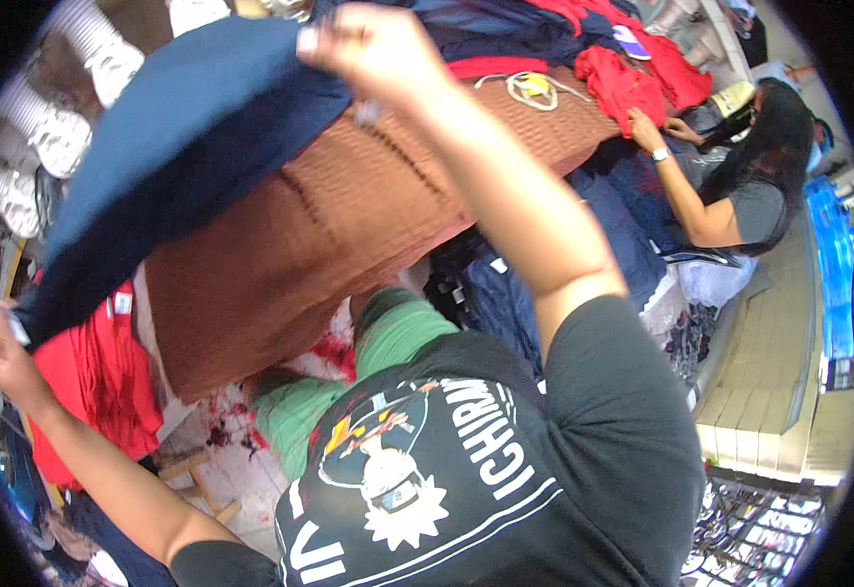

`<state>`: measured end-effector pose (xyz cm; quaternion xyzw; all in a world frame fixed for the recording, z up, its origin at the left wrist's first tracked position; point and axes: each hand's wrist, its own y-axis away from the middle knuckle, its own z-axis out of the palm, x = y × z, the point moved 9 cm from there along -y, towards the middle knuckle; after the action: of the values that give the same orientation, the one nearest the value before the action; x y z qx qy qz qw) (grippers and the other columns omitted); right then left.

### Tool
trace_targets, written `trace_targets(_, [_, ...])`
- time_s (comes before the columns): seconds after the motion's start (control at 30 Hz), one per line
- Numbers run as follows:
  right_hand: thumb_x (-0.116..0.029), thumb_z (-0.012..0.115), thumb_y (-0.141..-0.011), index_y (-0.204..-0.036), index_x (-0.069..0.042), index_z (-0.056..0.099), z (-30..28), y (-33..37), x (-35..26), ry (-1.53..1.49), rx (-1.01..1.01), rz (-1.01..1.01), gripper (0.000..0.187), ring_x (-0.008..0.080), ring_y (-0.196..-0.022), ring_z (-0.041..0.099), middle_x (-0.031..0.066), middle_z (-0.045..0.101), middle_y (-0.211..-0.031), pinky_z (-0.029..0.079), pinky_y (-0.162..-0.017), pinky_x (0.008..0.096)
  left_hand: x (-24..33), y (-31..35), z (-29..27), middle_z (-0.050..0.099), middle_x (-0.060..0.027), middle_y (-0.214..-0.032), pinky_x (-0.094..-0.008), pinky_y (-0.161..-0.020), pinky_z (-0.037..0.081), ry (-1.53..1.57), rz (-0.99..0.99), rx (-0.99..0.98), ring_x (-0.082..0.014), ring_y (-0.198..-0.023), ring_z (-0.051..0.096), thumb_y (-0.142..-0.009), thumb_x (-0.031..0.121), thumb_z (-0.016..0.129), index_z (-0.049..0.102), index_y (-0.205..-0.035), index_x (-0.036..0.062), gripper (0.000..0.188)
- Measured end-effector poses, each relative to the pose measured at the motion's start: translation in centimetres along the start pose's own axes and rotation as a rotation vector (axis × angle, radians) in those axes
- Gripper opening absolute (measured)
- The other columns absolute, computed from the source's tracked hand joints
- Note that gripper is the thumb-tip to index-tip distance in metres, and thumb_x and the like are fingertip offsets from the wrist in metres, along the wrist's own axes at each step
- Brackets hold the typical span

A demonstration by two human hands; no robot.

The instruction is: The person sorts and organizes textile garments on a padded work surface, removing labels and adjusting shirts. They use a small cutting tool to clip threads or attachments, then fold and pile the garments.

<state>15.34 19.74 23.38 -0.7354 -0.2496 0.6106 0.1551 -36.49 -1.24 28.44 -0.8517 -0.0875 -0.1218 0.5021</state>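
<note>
A large navy blue cloth (202, 127) is stretched in the air between my two hands, above the left part of a table covered in brown textured fabric (251, 264). My right hand (368, 59) is raised at the top centre, its fingers pinched on one corner of the cloth. Low at the far left, my left hand (14, 362) grips the opposite end. The cloth bows upward in the middle, and its underside lies in dark shadow. Whether it is a finished garment or a cut piece, I cannot tell.
Red garments (99, 391) hang beside the table at left. On the table's far right lie a coiled pale cord (534, 90) and red cloth (623, 88), handled by a co-worker (740, 186). Dark blue garments (505, 303) are heaped below the table's near edge. Layered pale sheets (760, 372) stand right.
</note>
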Motion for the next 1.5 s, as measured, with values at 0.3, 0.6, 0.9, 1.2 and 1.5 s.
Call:
trace_targets(0.3, [-0.023, 0.072, -0.078, -0.087, -0.004, 0.070, 1.3, 13.2, 12.4, 0.452, -0.443, 0.211, 0.021, 0.0205, -0.078, 0.068, 0.0115, 0.070, -0.083, 0.051, -0.071, 0.0346, 3.9, 17.9, 15.1, 0.064, -0.0179, -0.111, -0.0354, -0.093, 0.045, 0.040, -0.253, -0.952, -0.0273, -0.106, 0.060, -0.087, 0.028, 0.066, 0.060, -0.114, -0.0021, 0.042])
trace_targets(0.6, [-0.016, 0.061, -0.088, -0.104, -0.003, 0.068, -4.8, 14.1, 12.0, 0.256, -0.464, 0.334, 0.021, 0.0118, -0.082, 0.062, 0.0056, 0.069, -0.088, 0.049, -0.079, 0.0282, 22.5, 15.9, 19.4, 0.067, -0.0081, -0.106, -0.0280, -0.092, 0.044, 0.403, 0.038, -0.728, -0.0162, -0.102, 0.061, -0.090, 0.018, 0.061, 0.068, -0.106, 0.0041, 0.022])
trace_targets(0.9, [-0.021, 0.073, -0.077, -0.095, -0.004, 0.070, 1.6, 14.6, 13.9, 0.492, -0.308, 0.092, 0.025, 0.0335, -0.083, 0.064, 0.0158, 0.066, -0.088, 0.050, -0.074, 0.0380, 31.8, 23.9, 26.2, 0.067, -0.0099, -0.102, -0.0302, -0.084, 0.050, 0.795, -0.016, -0.808, -0.0202, -0.093, 0.065, -0.086, 0.004, 0.061, 0.065, -0.105, 0.0035, 0.020])
trace_targets(1.2, [-0.017, 0.064, -0.086, -0.092, 0.000, 0.066, 1.3, 14.4, 17.2, 0.179, -0.266, 0.376, 0.018, 0.0195, -0.078, 0.066, 0.0136, 0.069, -0.086, 0.050, -0.073, 0.0312, 33.1, 24.9, 29.3, 0.063, -0.0064, -0.113, -0.0370, -0.089, 0.047, 0.591, 0.138, -0.737, -0.0279, -0.104, 0.059, -0.079, 0.012, 0.069, 0.057, -0.115, 0.0102, 0.038])
trace_targets(1.5, [-0.025, 0.066, -0.087, -0.088, -0.001, 0.067, 2.1, 12.9, 17.7, -0.047, -0.288, 0.606, 0.024, 0.0087, -0.076, 0.058, 0.0042, 0.067, -0.080, 0.046, -0.069, 0.0244, 33.8, 22.6, 29.2, 0.064, -0.0046, -0.094, -0.0378, -0.074, 0.049, 0.464, 0.268, -0.593, -0.0256, -0.087, 0.061, -0.079, 0.019, 0.069, 0.068, -0.094, 0.0102, 0.017])
